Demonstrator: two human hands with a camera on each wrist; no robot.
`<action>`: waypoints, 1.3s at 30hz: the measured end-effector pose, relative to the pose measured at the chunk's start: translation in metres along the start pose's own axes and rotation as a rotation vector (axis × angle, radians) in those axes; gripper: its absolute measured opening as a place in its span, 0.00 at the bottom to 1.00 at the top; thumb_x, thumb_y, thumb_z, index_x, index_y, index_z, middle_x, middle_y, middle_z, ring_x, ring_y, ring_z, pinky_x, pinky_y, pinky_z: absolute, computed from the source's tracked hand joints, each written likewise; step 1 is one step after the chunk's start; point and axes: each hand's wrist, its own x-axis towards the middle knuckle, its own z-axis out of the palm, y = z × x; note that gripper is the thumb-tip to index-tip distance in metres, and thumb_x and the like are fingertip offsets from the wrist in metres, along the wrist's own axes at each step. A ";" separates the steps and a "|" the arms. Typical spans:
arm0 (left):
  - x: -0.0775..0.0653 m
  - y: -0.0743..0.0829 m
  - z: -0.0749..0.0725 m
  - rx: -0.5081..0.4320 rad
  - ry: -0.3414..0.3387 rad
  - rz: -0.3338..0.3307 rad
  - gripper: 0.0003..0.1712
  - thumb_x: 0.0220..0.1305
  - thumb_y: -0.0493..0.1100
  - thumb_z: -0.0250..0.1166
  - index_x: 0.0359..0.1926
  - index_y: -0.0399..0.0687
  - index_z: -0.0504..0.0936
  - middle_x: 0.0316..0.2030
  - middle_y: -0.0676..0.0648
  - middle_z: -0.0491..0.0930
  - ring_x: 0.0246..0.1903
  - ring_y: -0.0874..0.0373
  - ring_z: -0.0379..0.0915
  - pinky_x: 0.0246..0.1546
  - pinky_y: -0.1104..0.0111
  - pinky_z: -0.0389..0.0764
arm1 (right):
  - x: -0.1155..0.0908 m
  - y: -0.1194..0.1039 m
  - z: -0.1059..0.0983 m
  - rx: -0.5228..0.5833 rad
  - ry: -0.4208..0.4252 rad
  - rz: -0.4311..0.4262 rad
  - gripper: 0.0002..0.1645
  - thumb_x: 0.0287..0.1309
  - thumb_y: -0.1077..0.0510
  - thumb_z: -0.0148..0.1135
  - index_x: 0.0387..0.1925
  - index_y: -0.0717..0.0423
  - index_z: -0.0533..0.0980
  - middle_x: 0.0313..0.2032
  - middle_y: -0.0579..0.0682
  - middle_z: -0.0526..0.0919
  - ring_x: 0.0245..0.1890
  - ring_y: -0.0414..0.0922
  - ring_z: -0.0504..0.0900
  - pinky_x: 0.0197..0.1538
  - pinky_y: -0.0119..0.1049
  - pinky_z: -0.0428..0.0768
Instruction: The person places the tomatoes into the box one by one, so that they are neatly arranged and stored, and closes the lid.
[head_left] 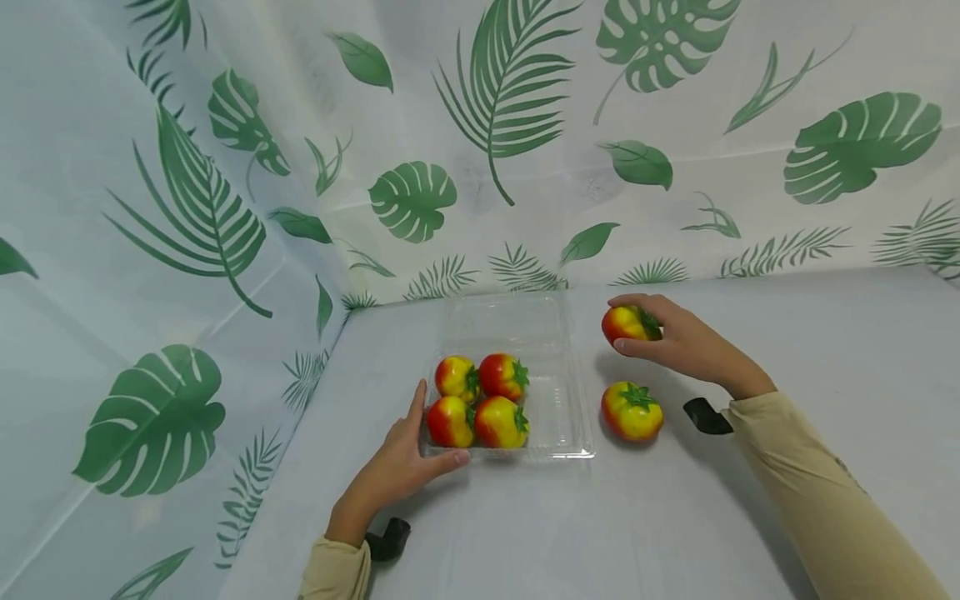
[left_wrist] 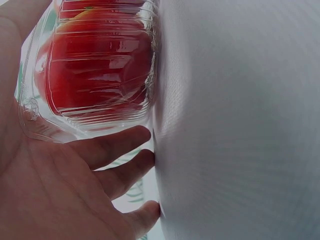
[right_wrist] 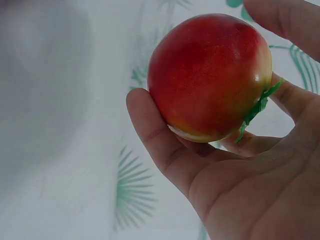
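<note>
My right hand (head_left: 671,337) holds a red-and-yellow round fruit (right_wrist: 205,75) with a green leafy top, fingers and thumb around its sides, above the surface. A similar loose fruit (head_left: 632,412) sits below it on the surface. To the left lies a clear plastic clamshell box (head_left: 555,417), lid folded back. Several matching fruits (head_left: 501,422) fill its left part, while its right part holds none. My left hand (head_left: 401,467) rests at the box's front left corner, thumb along the front edge and fingers spread beside the left wall. In the left wrist view, fingertips (left_wrist: 142,134) meet the surface.
A white cloth (head_left: 525,525) covers the work surface. Behind and to the left, a white curtain printed with green leaves (head_left: 495,100) rises. The raised-back clear lid (head_left: 506,321) lies toward the curtain. Dark wrist devices (head_left: 707,415) show by both sleeves.
</note>
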 end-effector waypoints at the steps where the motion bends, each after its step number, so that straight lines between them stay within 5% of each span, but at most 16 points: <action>1: 0.000 0.000 0.000 -0.001 -0.001 0.002 0.74 0.60 0.72 0.75 0.88 0.57 0.36 0.83 0.34 0.50 0.80 0.33 0.49 0.72 0.29 0.56 | 0.000 -0.003 0.000 0.005 0.002 -0.004 0.38 0.73 0.48 0.69 0.77 0.53 0.67 0.72 0.62 0.69 0.66 0.60 0.69 0.68 0.66 0.71; 19: -0.002 -0.002 -0.003 -0.007 -0.002 0.006 0.73 0.60 0.72 0.74 0.88 0.58 0.35 0.83 0.34 0.50 0.80 0.33 0.48 0.72 0.30 0.56 | 0.003 -0.050 0.027 0.043 0.015 -0.142 0.38 0.72 0.49 0.70 0.76 0.53 0.68 0.72 0.57 0.71 0.70 0.58 0.69 0.65 0.67 0.76; 39: -0.001 0.001 -0.001 -0.003 0.009 0.035 0.73 0.61 0.71 0.74 0.88 0.56 0.36 0.83 0.32 0.51 0.79 0.31 0.49 0.71 0.28 0.56 | 0.014 -0.063 0.077 -0.003 -0.056 -0.175 0.34 0.68 0.53 0.74 0.68 0.62 0.72 0.62 0.58 0.79 0.63 0.58 0.77 0.66 0.59 0.79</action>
